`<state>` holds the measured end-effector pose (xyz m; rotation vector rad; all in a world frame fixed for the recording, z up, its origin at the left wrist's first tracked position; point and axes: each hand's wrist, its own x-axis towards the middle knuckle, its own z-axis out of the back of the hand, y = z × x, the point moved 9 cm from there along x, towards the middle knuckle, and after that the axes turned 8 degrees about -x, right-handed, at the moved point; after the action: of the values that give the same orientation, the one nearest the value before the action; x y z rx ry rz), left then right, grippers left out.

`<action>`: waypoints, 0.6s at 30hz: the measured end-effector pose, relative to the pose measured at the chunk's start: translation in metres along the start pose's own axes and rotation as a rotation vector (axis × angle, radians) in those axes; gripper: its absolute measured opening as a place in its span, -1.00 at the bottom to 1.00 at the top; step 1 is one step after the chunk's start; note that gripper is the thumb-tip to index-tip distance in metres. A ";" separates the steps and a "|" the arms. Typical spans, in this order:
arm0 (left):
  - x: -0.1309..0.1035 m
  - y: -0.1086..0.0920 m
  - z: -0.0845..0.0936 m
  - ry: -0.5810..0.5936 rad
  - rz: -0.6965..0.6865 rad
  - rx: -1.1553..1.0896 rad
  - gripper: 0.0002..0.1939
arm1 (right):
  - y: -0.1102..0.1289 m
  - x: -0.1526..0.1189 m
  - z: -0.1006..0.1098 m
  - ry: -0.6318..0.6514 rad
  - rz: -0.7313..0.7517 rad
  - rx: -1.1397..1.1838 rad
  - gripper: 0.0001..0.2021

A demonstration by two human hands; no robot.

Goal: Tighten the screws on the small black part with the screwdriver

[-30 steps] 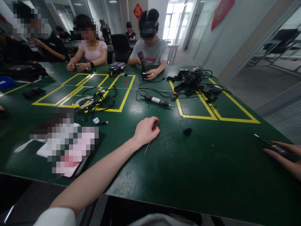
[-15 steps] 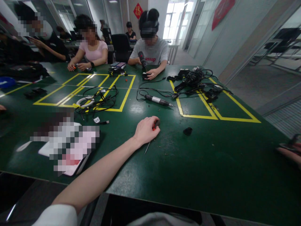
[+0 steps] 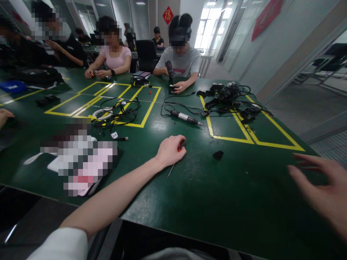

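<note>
My left hand (image 3: 170,150) rests on the green table, its fingers wrapped round a screwdriver with a red and dark handle (image 3: 182,145). The thin metal shaft (image 3: 170,171) sticks out below that hand, towards me. At the right edge my right hand (image 3: 321,182) is over the table, slightly blurred, fingers apart and nothing in them. Between the two hands lies a small black piece (image 3: 218,155), nearer to my left hand. Tiny bits are scattered beside the screwdriver shaft.
An electric screwdriver (image 3: 185,117) with a cord lies beyond my left hand. Cables (image 3: 119,112) lie left, a black cable heap (image 3: 229,97) back right. Blurred-out flat items (image 3: 89,162) are on the left. Across the table a person (image 3: 177,54) holds a power drill; others sit nearby.
My right hand has come further into view from the right edge; a dark object seen by a hand there earlier no longer shows. My left hand keeps its hold on the screwdriver. The view has shifted slightly.
</note>
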<state>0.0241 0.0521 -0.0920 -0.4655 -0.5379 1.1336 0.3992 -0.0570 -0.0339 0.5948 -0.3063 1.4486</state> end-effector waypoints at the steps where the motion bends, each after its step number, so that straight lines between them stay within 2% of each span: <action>1: 0.000 0.000 0.000 -0.001 -0.001 -0.003 -0.68 | 0.026 0.005 -0.021 0.096 0.038 0.096 -0.47; 3: -0.001 0.000 0.001 -0.004 -0.004 -0.006 -0.69 | 0.079 0.011 -0.059 0.286 0.123 0.209 -0.44; 5: -0.001 -0.001 0.001 -0.005 -0.008 -0.005 -0.69 | 0.119 0.015 -0.086 0.378 0.170 0.184 -0.42; 7: -0.001 -0.001 0.002 -0.006 -0.011 -0.005 -0.70 | 0.141 0.019 -0.101 0.398 0.200 0.123 -0.50; 9: -0.001 -0.002 0.002 -0.003 -0.011 -0.003 -0.70 | 0.149 0.020 -0.112 0.439 0.211 0.115 -0.57; 12: -0.002 -0.002 0.001 0.006 -0.010 0.004 -0.70 | 0.140 0.019 -0.114 0.447 0.192 0.156 -0.60; 14: -0.002 -0.003 0.001 0.007 -0.013 0.005 -0.69 | 0.121 0.019 -0.108 0.411 0.161 0.128 -0.59; 16: -0.002 -0.003 0.000 0.007 -0.016 0.006 -0.69 | 0.087 0.019 -0.097 0.373 0.087 0.034 -0.58; 18: -0.002 -0.003 0.000 0.002 -0.018 0.007 -0.70 | 0.042 0.019 -0.079 0.355 -0.024 -0.051 -0.57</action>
<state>0.0254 0.0495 -0.0908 -0.4547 -0.5349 1.1171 0.3481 0.0024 -0.0805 0.2906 -0.0561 1.4874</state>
